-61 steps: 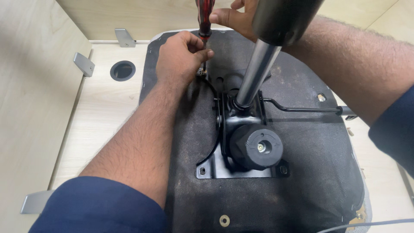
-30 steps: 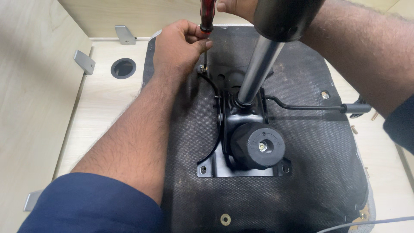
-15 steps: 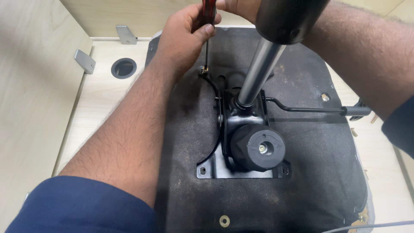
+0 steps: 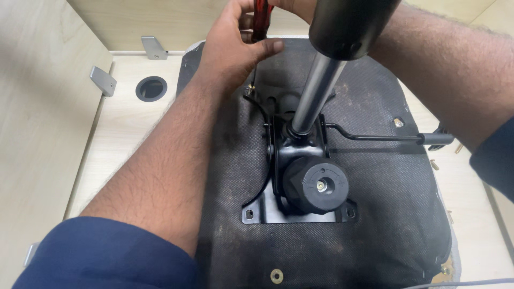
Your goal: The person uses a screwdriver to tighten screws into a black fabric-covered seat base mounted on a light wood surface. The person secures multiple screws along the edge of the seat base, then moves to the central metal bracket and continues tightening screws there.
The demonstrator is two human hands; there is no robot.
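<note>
Pale wooden desktop (image 4: 123,139) bears one chair base (image 4: 375,225); left hand (image 4: 235,53) fingers clenched on one red screwdriver (image 4: 261,18); right unclear

No packages, labels, signs or screens appear anywhere in this view.

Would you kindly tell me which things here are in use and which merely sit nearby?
In use:
left hand
red-handled screwdriver
black metal chair mechanism plate
black fabric seat underside

Sitting nearby:
grey round cable grommet
grey metal corner brackets
loose brass screws
</note>
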